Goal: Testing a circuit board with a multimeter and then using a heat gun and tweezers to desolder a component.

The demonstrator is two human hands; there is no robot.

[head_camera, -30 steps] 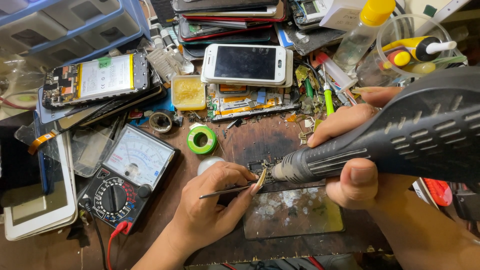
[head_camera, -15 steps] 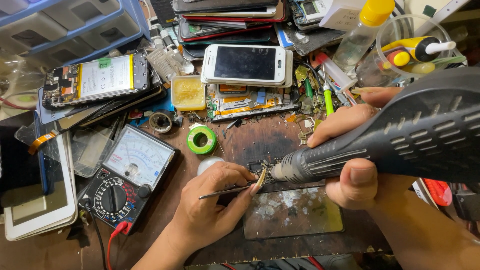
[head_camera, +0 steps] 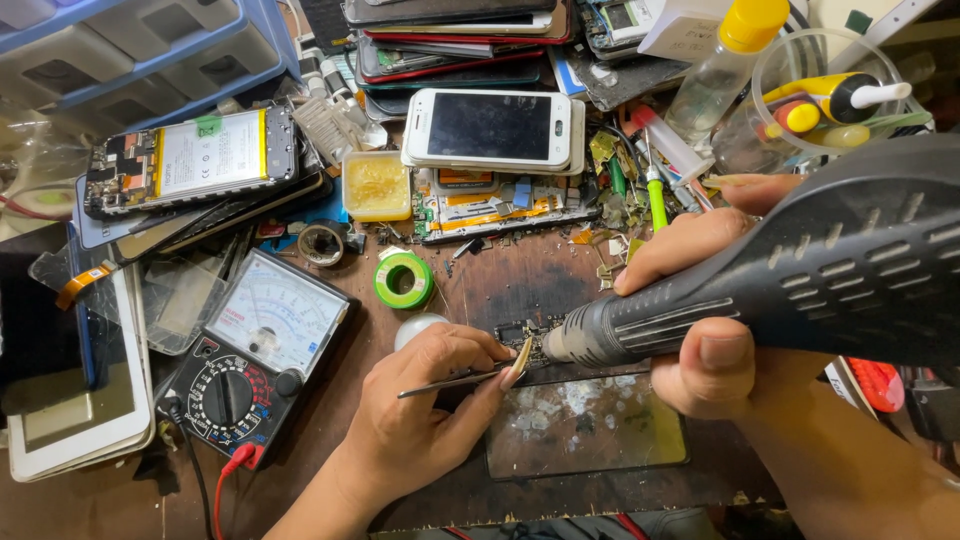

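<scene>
Circuit board (head_camera: 522, 333), small and dark, lay near the middle of the cluttered workbench (head_camera: 500, 280), just above a scorched glass plate (head_camera: 585, 425), and both hands met over it.

At the far left, a white tablet (head_camera: 70, 420) rested on its edge of the bench, with a blue plastic drawer unit (head_camera: 130, 50) above it. An opened phone showing its battery (head_camera: 190, 160) lay just right of that. Below it sat an analogue multimeter (head_camera: 255, 365) with a black dial, a red lead (head_camera: 228, 480) trailing from its lower corner. A yellow tub of flux (head_camera: 376, 185) stood above a roll of green tape (head_camera: 403, 280).

The left hand (head_camera: 420, 410) came up from the bottom edge, fingers pinched closed on thin metal tweezers (head_camera: 460, 380), whose tips reached right to the board. Above, a white smartphone (head_camera: 495, 128) lay face up on a stack of others, with a bare phone chassis (head_camera: 500, 205) just beneath it.

The right hand (head_camera: 700, 300) was wrapped firmly round the barrel of a dark grey hot-air gun (head_camera: 780, 280), index finger lying along the top and thumb pressed beneath. Its metal nozzle (head_camera: 565, 343) pointed left and sat just beside the board, close to the tweezer tips.

At the upper right, a clear bottle with a yellow cap (head_camera: 725, 60) stood next to a clear round container (head_camera: 840, 100) holding yellow tubes. A red tool (head_camera: 875, 385) showed under the gun body at the right edge.
</scene>
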